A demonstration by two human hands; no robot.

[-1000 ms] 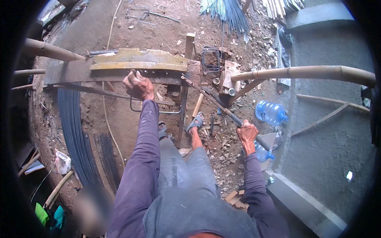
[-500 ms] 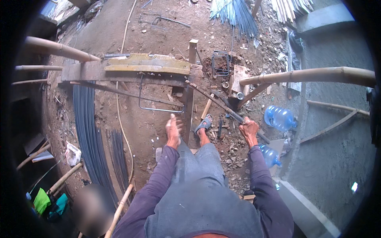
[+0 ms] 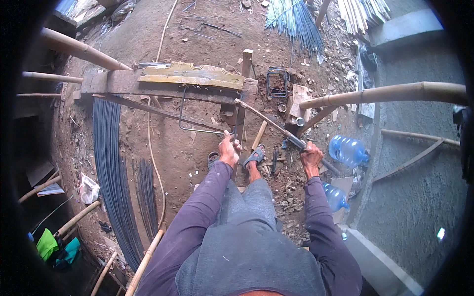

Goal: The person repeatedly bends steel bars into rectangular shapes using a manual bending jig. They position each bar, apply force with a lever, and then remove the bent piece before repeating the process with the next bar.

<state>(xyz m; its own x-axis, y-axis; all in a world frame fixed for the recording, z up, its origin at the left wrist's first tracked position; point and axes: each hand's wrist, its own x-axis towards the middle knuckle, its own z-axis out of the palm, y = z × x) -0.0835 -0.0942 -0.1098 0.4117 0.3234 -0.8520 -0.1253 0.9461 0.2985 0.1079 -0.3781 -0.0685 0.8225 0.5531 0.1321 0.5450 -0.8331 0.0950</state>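
My left hand is at the lower corner of a bent steel rod, its fingers curled and its thumb against the rod. The rod forms an open rectangle hanging from the near side of a wooden bench beam. My right hand is wrapped round a long rebar-bending lever. This lever slants from the bench's right end down past my hand; its far part is thin and brownish, the part near my hand thicker and grey. A yellow carved board lies on the beam.
Two blue water jugs lie at the right by a grey wall. A bamboo pole juts in from the right. Long steel bars lie at the left. Bent rectangular stirrups rest on the dirt beyond the bench.
My left hand has moved forward and right, from open below the bent rod to closed at its corner. My right hand keeps its hold on the lever. The view has shifted slightly.
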